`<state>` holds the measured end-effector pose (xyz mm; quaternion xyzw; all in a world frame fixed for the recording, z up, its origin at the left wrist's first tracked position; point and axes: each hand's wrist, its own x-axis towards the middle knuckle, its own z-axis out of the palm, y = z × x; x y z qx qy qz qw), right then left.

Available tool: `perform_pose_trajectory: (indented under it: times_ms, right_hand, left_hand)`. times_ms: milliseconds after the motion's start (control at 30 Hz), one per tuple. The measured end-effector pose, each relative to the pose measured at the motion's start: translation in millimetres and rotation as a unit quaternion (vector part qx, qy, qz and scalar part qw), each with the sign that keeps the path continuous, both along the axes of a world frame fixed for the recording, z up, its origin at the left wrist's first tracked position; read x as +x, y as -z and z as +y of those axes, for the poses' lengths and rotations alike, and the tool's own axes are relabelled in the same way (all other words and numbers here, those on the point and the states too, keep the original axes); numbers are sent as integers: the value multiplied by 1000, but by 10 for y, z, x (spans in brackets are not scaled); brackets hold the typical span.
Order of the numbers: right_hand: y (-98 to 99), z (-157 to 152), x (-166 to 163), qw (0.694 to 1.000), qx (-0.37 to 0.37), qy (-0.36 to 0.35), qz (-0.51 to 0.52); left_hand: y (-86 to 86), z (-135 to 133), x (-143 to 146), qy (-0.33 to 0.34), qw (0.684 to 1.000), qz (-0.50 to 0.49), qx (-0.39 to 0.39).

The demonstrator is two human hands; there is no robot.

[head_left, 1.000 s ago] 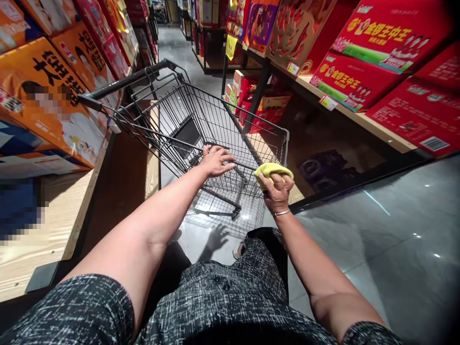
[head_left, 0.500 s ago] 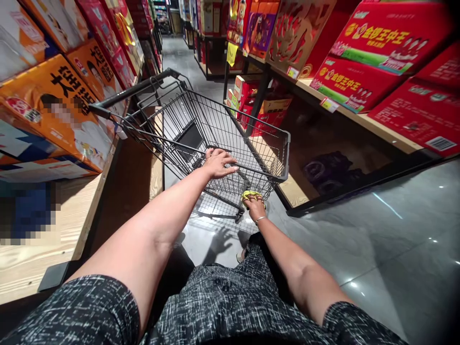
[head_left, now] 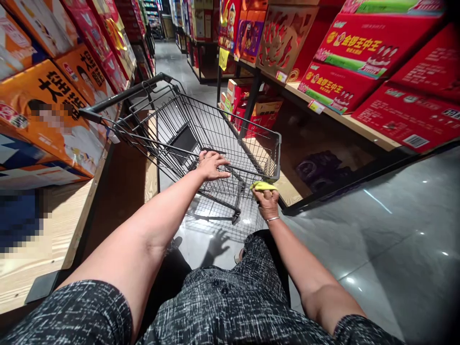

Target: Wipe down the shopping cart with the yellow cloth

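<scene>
A dark wire shopping cart (head_left: 187,110) stands at an angle in front of me, its handle (head_left: 122,96) at the far left and its front end toward the right. My left hand (head_left: 213,166) rests on the near top rail of the basket with its fingers spread. Around a yellow-green cloth (head_left: 264,186) the fingers of my right hand (head_left: 268,203) are closed, at the lower front corner of the cart. Whether the cloth touches the wire there I cannot tell. The basket holds a black flap (head_left: 184,143) and no goods that I can see.
Orange boxes (head_left: 46,110) are stacked on a wooden shelf at left. To the right, red boxes (head_left: 345,48) fill another shelf (head_left: 381,139) with a dark lower bay. Purple packs (head_left: 319,167) lie inside that bay. Grey tiled floor (head_left: 359,239) runs between and beyond the shelves.
My right hand has moved to the right with the cloth, from the cart's lower side to its front corner. My left hand keeps its place on the rail. The whole view has shifted slightly.
</scene>
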<state>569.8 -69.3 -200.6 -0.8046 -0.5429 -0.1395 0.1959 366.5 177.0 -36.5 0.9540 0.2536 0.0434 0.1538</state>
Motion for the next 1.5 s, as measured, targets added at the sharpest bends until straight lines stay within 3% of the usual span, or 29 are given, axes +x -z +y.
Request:
perform_pose_trajectory:
  times_ms: [67,167,300,433,567,633,733,867,967,1067,1233,1367,1500]
  right_hand:
    - [232,12,-107,996,-62,27,50]
    - [497,34,-237,989,-99,68,90]
    - [554,86,-287,985,-110,76,104]
    - [187,114,-276,990,-92,25,100]
    - [-450,14,-214,995,57,-78,36]
    - [-707,-36,-135,991,126,-54,2]
    - [-897,3,-48,986,165,30,-12]
    - [-991,314,-227,996,74,49,10]
    - [-1154,596,-447,1000,8,-27,9]
    - [-1373,717,-447,996,-47,-76,1]
    - [-1593,484,84,989,-138,-59,6]
    - [-1602,333,529,981,-155,-119,11]
    - [-1579,367,755,974,-165,-155,15]
  left_hand:
    - [-2,2,7,2,1000,0,1]
    - [-7,4,17,1,1000,1,6]
    - [-22,-2,20,-1,1000,5,1]
    - [-16,4,20,1,1000,1,4]
    - [10,13,11,3,1000,-1,8]
    - [20,13,2,4,1000,-2,10]
    - [31,7,-8,6,1000,-2,14]
    - [47,-5,0,2,1000,-5,19]
    - [58,-9,13,-3,999,-10,30]
    - [61,-3,13,3,999,-15,31]
    - [70,30,14,11,999,-24,18]
    - [95,61,38,10,999,-28,15]
    - [109,73,59,11,999,-34,14]
